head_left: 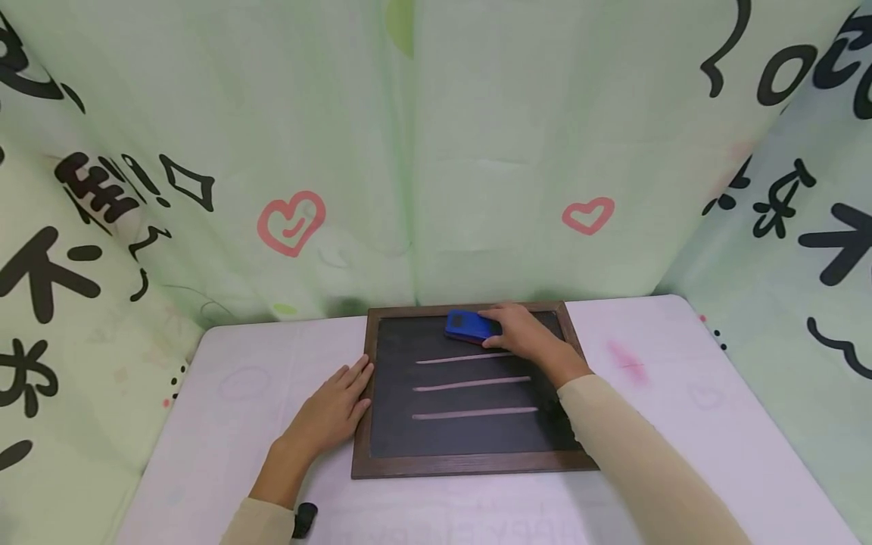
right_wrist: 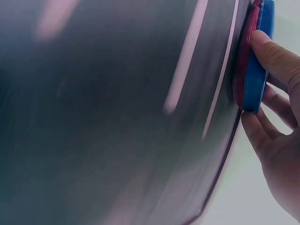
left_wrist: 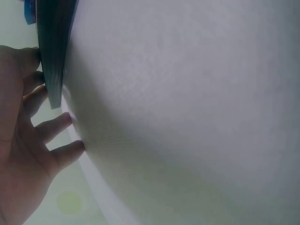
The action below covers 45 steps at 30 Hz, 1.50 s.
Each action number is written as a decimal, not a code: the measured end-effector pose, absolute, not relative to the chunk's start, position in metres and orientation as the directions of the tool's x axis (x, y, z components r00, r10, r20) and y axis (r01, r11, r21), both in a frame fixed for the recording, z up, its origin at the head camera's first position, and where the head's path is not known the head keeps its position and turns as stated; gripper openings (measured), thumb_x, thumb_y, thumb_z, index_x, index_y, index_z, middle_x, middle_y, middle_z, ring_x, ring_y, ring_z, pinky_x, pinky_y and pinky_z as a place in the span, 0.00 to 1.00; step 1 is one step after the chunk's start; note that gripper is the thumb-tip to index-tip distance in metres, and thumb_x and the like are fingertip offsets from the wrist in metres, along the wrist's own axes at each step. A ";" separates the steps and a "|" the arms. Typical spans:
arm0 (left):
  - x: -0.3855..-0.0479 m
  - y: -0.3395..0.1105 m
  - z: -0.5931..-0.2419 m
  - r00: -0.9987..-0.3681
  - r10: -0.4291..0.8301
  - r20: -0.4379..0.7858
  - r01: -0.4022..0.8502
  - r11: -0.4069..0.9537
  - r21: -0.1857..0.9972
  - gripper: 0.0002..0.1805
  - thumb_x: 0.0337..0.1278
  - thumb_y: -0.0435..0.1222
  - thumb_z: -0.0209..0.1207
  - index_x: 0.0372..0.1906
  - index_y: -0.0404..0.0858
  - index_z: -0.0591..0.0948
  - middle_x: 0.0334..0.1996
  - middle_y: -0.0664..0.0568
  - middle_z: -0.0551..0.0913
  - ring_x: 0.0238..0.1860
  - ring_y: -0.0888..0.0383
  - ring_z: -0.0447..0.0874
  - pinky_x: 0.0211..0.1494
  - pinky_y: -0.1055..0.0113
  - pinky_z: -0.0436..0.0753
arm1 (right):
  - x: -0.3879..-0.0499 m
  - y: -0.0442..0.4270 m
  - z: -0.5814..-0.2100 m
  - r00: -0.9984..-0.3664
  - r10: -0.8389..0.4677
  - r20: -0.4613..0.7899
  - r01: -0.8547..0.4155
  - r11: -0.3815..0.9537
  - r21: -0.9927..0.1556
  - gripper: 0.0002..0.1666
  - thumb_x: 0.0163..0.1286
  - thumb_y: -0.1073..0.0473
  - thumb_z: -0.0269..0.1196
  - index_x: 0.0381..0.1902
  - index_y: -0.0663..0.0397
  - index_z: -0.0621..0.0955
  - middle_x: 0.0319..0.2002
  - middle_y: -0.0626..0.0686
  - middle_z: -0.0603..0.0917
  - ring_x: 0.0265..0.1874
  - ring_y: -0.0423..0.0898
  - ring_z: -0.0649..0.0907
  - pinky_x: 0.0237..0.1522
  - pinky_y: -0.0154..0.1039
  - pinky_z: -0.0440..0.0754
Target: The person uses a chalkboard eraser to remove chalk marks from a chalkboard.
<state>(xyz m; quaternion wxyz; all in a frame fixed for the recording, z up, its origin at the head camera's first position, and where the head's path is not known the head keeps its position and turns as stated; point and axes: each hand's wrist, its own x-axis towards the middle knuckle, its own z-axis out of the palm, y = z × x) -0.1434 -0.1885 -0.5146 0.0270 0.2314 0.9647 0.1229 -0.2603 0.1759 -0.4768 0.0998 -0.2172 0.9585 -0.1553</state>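
Pale green printed cloth is seen hung behind and on both sides of a white tabletop. At the middle of the tabletop's far edge, a blackboard with a brown wooden frame is laid flat. The right arm, covered by a beige right sleeve, is extended over the right side of the board; a matching left sleeve is seen at the tabletop's near edge, left of centre. The left hand is placed at the board's left edge, its fingers extended and touching the frame; gaps between them are shown by the left wrist view. By the right hand, a blue eraser is gripped, thumb on one side and fingers on the other. The eraser is held near the middle of the board's far edge, its reddish layer turned to the writing surface. Three pale pink lines are marked across the board, roughly parallel to its near edge; the farthest is partly covered by the right hand. A pink smudge is noted on the tabletop, right of the board. A small black object is seen beside the left cuff; its identity cannot be determined.
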 end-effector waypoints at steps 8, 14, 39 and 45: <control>-0.143 -0.189 -0.514 -0.892 0.451 0.018 0.441 0.862 0.249 0.33 0.77 0.42 0.56 0.79 0.33 0.64 0.80 0.42 0.61 0.77 0.36 0.65 0.79 0.45 0.67 | -0.262 0.127 -0.478 -0.871 -0.462 -0.165 -0.384 0.851 -0.358 0.42 0.69 0.48 0.71 0.75 0.58 0.72 0.70 0.63 0.75 0.69 0.61 0.75 0.70 0.56 0.76; -0.143 -0.190 -0.515 -0.886 0.462 0.040 0.455 0.850 0.264 0.33 0.76 0.40 0.56 0.78 0.31 0.65 0.79 0.40 0.63 0.76 0.35 0.66 0.78 0.44 0.69 | -0.260 0.087 -0.480 -0.867 -0.476 -0.144 -0.422 0.858 -0.292 0.42 0.69 0.44 0.70 0.74 0.58 0.73 0.67 0.63 0.76 0.66 0.60 0.77 0.68 0.53 0.78; -0.143 -0.187 -0.515 -0.890 0.456 0.006 0.442 0.859 0.257 0.33 0.78 0.42 0.54 0.79 0.33 0.63 0.81 0.42 0.61 0.77 0.35 0.64 0.79 0.44 0.68 | -0.241 0.047 -0.479 -0.902 -0.422 -0.093 -0.387 0.884 -0.261 0.38 0.71 0.41 0.68 0.67 0.61 0.76 0.60 0.62 0.78 0.59 0.58 0.80 0.64 0.50 0.80; -0.143 -0.188 -0.513 -0.891 0.453 0.009 0.441 0.861 0.254 0.33 0.78 0.41 0.55 0.79 0.33 0.63 0.80 0.42 0.61 0.76 0.35 0.65 0.79 0.44 0.67 | -0.244 0.062 -0.480 -0.905 -0.410 -0.109 -0.363 0.882 -0.302 0.40 0.71 0.42 0.68 0.70 0.60 0.74 0.62 0.63 0.77 0.62 0.60 0.78 0.66 0.53 0.80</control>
